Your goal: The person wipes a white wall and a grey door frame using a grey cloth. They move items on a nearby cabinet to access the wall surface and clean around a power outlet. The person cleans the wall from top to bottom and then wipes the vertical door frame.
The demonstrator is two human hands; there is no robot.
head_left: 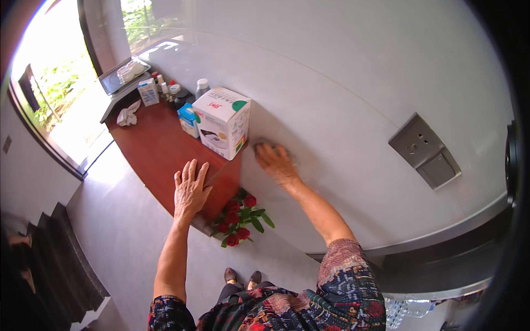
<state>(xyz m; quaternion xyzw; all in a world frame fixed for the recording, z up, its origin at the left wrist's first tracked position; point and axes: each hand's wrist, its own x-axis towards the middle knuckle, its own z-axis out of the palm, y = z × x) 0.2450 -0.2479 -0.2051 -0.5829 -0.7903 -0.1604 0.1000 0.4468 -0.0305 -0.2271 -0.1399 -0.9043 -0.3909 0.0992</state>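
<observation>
Left hand (190,193): lay palm-down on the worktop (146,143), nearer the wearer than the white box (221,110), fingers spread wide.
Right hand (277,165): was against the wall (342,77), just right of the white box, over a blurred dark item (258,147); whether it gripped this, I could not tell.
Blue carton (189,120): stood just left of the white box.

Place: looks like home, entry area beside open doorway (58,102); sunlit greenery (63,88) outside. Evidence: red-brown wooden bench (146,138) along glossy pale wall (342,66), bearing household clutter: small bottles (175,89), cartons (189,120), crumpled tissue (128,115). Red flowers (232,219) at bench's near end. Domestic-type socket-and-switch plate (406,134) on wall. Dark steps (58,259) at left; smooth grey floor (118,193).
</observation>
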